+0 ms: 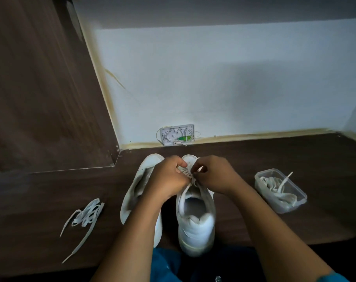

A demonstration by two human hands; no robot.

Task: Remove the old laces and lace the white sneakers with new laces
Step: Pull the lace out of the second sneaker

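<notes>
Two white sneakers stand side by side on the dark wooden surface, heels toward me. The right sneaker (196, 220) has a white lace (186, 189) running through its eyelets. My left hand (167, 176) and my right hand (213, 174) meet over its tongue, and both pinch that lace. The left sneaker (136, 192) is partly hidden under my left forearm, and I see no lace on it. A loose white lace (85, 218) lies in a heap on the surface to the left.
A clear plastic container (281, 192) holding white laces sits at the right of the shoes. A small white wall box (178, 135) with a green part is at the foot of the white wall. A dark wooden panel rises at the left.
</notes>
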